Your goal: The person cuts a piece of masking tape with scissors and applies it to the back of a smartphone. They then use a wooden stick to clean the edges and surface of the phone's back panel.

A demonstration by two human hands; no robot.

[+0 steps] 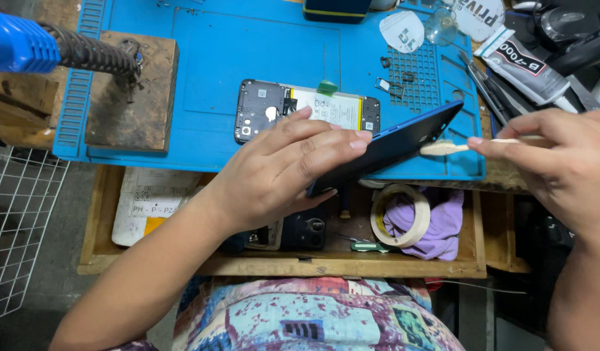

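our left hand [293, 166] grips the blue back cover [394, 146], long axis rising rightward; our right hand [560, 159] pinches the brush [453, 147] touching its right edge.

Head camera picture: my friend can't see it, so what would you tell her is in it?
A person's left hand holds a dark blue phone back cover tilted over a blue work mat, while the right hand brushes its edge with a small toothbrush. An opened phone lies on the mat behind.
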